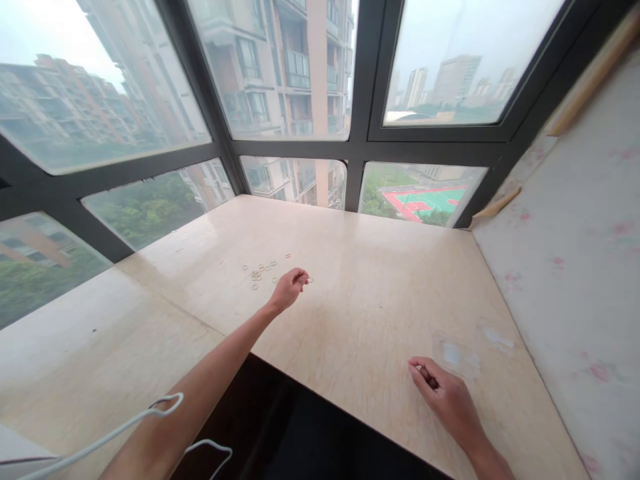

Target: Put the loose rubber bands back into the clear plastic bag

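Several small rubber bands (264, 270) lie scattered on a pale marble-look windowsill counter (360, 293). My left hand (289, 288) reaches out beside them, fingers pinched together at one band (309, 280) on the right edge of the scatter. My right hand (443, 393) rests on the counter near the front right, fingers curled round something small and dark that I cannot make out. A small clear plastic bag (457, 353) lies flat just beyond my right hand.
Large dark-framed windows (357, 147) rise behind the counter, showing buildings and a sports court. A floral-patterned wall (575, 267) borders the right side. A white clothes hanger (150, 413) sits at the lower left. A dark gap (300, 433) opens below the counter's front edge.
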